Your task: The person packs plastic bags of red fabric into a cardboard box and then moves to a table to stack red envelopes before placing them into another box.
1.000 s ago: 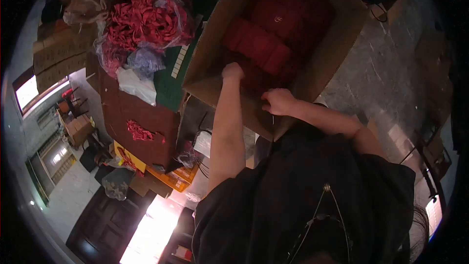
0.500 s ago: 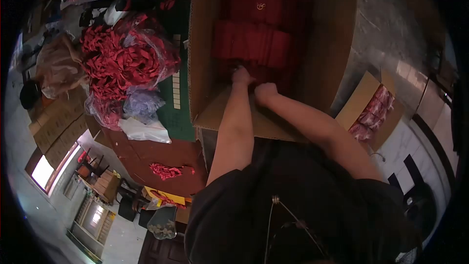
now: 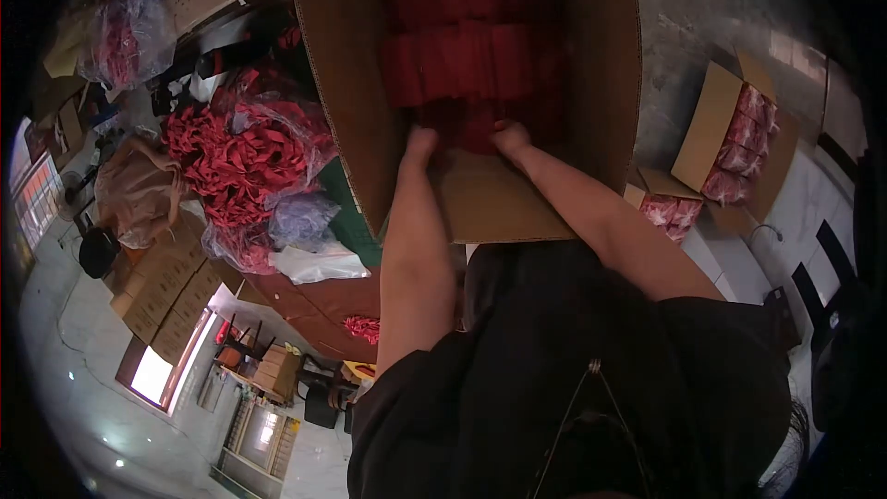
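Observation:
Both my arms reach down into a tall open cardboard box (image 3: 504, 199). Inside, red packets (image 3: 462, 63) are stacked in rows, and one at the far end carries a small gold emblem. A dark red packet (image 3: 467, 127) lies low at the near side, between my hands. My left hand (image 3: 422, 141) is closed at its left edge, its fingertips lost in shadow. At the right edge my right hand (image 3: 511, 138) is closed with the thumb up. The packet's exact make is too dark to tell.
Left of the box, a heap of red ribbon bows (image 3: 236, 152) in clear plastic lies on a table, beside a white plastic bag (image 3: 319, 263). To the right stand an open carton (image 3: 707, 134) of wrapped red packs and a smaller carton (image 3: 670, 208). Stacked brown cartons (image 3: 166, 291) are further left.
My hands have moved apart, to either side of the dark red packet. The view has shifted, so the box sits further left and a second small carton shows on the right.

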Available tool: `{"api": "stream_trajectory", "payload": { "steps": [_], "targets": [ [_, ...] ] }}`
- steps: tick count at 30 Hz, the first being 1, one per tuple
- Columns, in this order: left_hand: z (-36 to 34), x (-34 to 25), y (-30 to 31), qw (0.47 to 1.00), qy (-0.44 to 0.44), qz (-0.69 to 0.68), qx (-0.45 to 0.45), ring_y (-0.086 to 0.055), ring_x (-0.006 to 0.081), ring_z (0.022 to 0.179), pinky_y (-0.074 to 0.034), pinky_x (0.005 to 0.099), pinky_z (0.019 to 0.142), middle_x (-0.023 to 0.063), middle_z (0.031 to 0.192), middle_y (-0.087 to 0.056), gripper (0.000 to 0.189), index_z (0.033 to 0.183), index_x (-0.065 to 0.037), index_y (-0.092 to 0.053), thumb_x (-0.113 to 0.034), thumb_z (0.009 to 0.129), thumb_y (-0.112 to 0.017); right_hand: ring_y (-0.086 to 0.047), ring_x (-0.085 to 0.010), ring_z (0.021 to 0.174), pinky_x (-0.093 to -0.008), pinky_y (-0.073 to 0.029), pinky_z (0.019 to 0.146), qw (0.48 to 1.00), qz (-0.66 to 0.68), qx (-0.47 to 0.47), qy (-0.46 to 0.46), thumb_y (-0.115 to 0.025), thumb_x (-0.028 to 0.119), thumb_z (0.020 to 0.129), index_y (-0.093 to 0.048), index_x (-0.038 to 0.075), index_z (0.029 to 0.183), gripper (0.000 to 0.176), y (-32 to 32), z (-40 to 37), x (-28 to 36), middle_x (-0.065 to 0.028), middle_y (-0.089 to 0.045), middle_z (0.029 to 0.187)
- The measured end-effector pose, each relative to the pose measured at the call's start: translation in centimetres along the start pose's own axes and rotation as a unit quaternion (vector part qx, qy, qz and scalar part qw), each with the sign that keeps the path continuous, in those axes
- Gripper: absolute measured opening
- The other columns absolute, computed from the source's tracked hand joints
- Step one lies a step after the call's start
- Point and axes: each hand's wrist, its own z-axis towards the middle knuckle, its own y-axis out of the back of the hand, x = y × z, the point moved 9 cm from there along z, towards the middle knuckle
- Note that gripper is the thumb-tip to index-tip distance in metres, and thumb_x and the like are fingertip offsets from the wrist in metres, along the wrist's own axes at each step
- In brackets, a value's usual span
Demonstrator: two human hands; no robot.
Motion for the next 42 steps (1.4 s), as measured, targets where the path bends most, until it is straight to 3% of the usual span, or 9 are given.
{"api": "stream_trajectory", "payload": {
  "steps": [3, 5, 10, 12, 19, 25, 34, 39, 42],
  "targets": [
    [-5.6, -0.8, -3.0, 0.944, 0.264, -0.132, 0.146, -0.039, 0.0282, 0.131, -0.029, 0.0375, 0.110, 0.0152, 0.148, -0.037, 0.070, 0.149, -0.002, -0.025, -0.019, 0.088, -0.054, -0.051, -0.0233, 0.120, -0.0311, -0.040, 0.103, 0.997, 0.075, 0.032, -0.017, -0.054, 0.008, 0.089, -0.053, 0.006, 0.133, 0.043, -1.3, -2.1, 1.1, -0.0112, -0.054, 0.134],
    [-8.8, -3.4, -4.2, 0.992, -0.003, -0.099, 0.078, -0.033, 0.0286, 0.137, -0.025, 0.0381, 0.113, 0.0151, 0.153, -0.029, 0.078, 0.150, -0.002, -0.022, -0.028, 0.087, -0.061, -0.052, -0.0233, 0.119, -0.0316, -0.040, 0.103, 0.993, 0.091, 0.068, 0.022, -0.054, 0.007, 0.089, -0.053, 0.006, 0.132, 0.043, -3.6, -2.5, 1.8, -0.0112, -0.055, 0.132],
    [-2.4, -0.9, -2.9, 0.992, -0.081, 0.092, 0.019, -0.040, 0.0314, 0.132, -0.032, 0.0385, 0.110, 0.0185, 0.147, -0.039, 0.080, 0.150, -0.002, -0.022, -0.031, 0.088, -0.064, -0.053, -0.0256, 0.117, -0.0320, -0.041, 0.102, 0.959, 0.198, 0.201, 0.040, -0.052, 0.002, 0.088, -0.054, 0.007, 0.132, 0.044, -10.2, 0.3, -0.1, -0.0137, -0.057, 0.129],
    [0.6, 0.7, -2.6, 0.982, -0.097, 0.161, 0.017, -0.042, 0.0323, 0.130, -0.034, 0.0386, 0.108, 0.0200, 0.144, -0.043, 0.079, 0.150, -0.002, -0.021, -0.030, 0.088, -0.063, -0.053, -0.0282, 0.118, -0.0324, -0.041, 0.103, 0.991, 0.097, -0.043, 0.083, -0.050, 0.000, 0.086, -0.049, 0.007, 0.136, 0.050, -4.1, -2.1, 1.0, -0.0168, -0.055, 0.131],
    [-3.4, -1.6, 0.3, 0.941, -0.102, 0.211, -0.244, -0.053, 0.0378, 0.116, -0.043, 0.0438, 0.100, 0.0280, 0.136, -0.045, 0.065, 0.146, -0.001, -0.021, -0.015, 0.092, -0.055, -0.054, -0.0275, 0.116, -0.0324, -0.043, 0.100, 0.980, 0.086, -0.180, -0.024, -0.051, 0.003, 0.084, -0.049, 0.006, 0.136, 0.052, 1.0, -2.5, -0.5, -0.0154, -0.054, 0.132],
    [-5.9, -4.2, -1.7, 0.917, -0.139, 0.308, -0.210, -0.053, 0.0387, 0.114, -0.045, 0.0469, 0.097, 0.0299, 0.135, -0.043, 0.065, 0.145, -0.003, -0.016, -0.017, 0.095, -0.055, -0.063, -0.0206, 0.096, -0.0318, -0.050, 0.084, 0.977, 0.182, -0.112, -0.026, -0.066, 0.006, 0.074, -0.060, 0.004, 0.119, 0.045, -3.2, -0.6, -2.0, -0.0091, -0.067, 0.105],
    [-6.4, -4.7, -2.8, 0.932, -0.235, 0.244, -0.130, -0.052, 0.0418, 0.115, -0.045, 0.0455, 0.097, 0.0296, 0.131, -0.048, 0.068, 0.144, 0.001, -0.022, -0.022, 0.092, -0.059, -0.051, -0.0237, 0.118, -0.0322, -0.042, 0.100, 0.937, 0.242, 0.250, 0.028, -0.066, 0.008, 0.083, -0.050, 0.008, 0.135, 0.054, -8.4, -3.1, 2.2, -0.0123, -0.052, 0.134],
    [-4.8, -2.6, -2.3, 0.938, -0.179, 0.264, -0.137, -0.051, 0.0416, 0.118, -0.043, 0.0452, 0.100, 0.0297, 0.132, -0.048, 0.067, 0.145, 0.003, -0.020, -0.019, 0.092, -0.056, -0.048, -0.0288, 0.124, -0.0347, -0.039, 0.105, 0.979, 0.128, -0.157, -0.020, -0.053, -0.001, 0.083, -0.047, 0.007, 0.138, 0.056, 0.3, -2.8, -0.7, -0.0168, -0.046, 0.140],
    [-4.7, -2.6, -2.2, 0.943, -0.164, 0.251, -0.146, -0.050, 0.0409, 0.119, -0.042, 0.0448, 0.101, 0.0294, 0.134, -0.047, 0.066, 0.146, 0.003, -0.017, -0.015, 0.093, -0.052, -0.049, -0.0302, 0.124, -0.0355, -0.040, 0.105, 0.974, 0.088, -0.203, -0.059, -0.047, -0.005, 0.081, -0.047, 0.007, 0.138, 0.058, 2.6, -2.5, -0.8, -0.0182, -0.047, 0.139]
  ]
}}
